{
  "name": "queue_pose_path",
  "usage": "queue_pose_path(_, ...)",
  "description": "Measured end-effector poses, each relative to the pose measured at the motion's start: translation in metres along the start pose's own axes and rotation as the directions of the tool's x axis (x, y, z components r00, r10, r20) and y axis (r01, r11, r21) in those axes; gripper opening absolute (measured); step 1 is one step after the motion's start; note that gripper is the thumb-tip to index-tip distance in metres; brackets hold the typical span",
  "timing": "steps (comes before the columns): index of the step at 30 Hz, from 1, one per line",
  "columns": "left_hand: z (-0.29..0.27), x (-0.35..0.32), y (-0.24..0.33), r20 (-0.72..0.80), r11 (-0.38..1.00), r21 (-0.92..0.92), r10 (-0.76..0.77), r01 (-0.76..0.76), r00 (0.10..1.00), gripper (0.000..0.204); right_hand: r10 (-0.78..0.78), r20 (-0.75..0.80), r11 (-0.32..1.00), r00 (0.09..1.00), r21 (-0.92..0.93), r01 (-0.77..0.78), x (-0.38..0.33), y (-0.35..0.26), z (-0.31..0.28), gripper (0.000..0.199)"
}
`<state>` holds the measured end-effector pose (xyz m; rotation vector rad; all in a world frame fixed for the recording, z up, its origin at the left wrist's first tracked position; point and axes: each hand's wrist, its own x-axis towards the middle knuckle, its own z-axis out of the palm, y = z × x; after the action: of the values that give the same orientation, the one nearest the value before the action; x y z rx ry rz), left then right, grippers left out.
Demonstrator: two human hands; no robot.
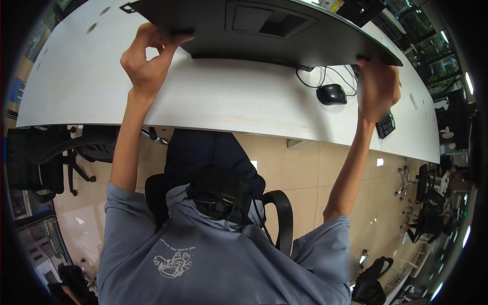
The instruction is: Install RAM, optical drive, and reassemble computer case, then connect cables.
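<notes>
My left hand (145, 66) and right hand (377, 90) (the latter blurred) pinch opposite ends of a black recessed panel (254, 46), its top partly cut off.

And here's the white table (229, 96), sweeping wide beneath the grip! Down past it, nearer than the grip, the beige tiled floor (300, 183) gleams, bright patches bouncing off it! Over to the grip's lower left, a black office chair (94, 146) on castors. Well out to its right, windows (442, 70) full of greenery, and just beyond, a white strip light (469, 83) blazing away!
</notes>
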<state>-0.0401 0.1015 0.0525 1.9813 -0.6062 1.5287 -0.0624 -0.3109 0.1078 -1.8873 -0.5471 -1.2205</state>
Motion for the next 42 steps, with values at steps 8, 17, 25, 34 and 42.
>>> queue_pose_path(8, 0.002, 0.019, 0.009, 0.102, 0.989, -0.096, -0.104, 0.114, 0.989, 0.028, 0.101, -0.015, 0.992, 0.995, 0.083, -0.099, 0.007, 0.004, 0.010, 0.024)
queue_pose_path(17, 0.000, 0.011, 0.018, 0.110, 0.989, -0.094, -0.099, 0.110, 0.989, 0.031, 0.149, 0.007, 0.986, 0.989, -0.077, -0.148, -0.004, -0.013, 0.001, 0.021)
queue_pose_path(25, 0.009, 0.031, 0.007, 0.131, 0.974, -0.073, -0.205, 0.216, 0.970, 0.045, 0.125, -0.012, 0.989, 0.992, -0.077, -0.126, 0.008, 0.006, 0.022, 0.035)
queue_pose_path(34, 0.032, 0.072, -0.054, 0.391, 0.773, -0.409, -0.331, 0.484, 0.859, 0.141, 0.143, -0.080, 0.980, 0.986, 0.149, -0.130, 0.045, 0.036, 0.045, 0.110)
queue_pose_path(42, 0.056, 0.111, -0.064, 0.547, 0.469, -0.606, -0.341, 0.643, 0.765, 0.113, 0.505, 0.283, 0.650, 0.815, 0.497, -0.575, 0.071, 0.091, 0.055, 0.108)
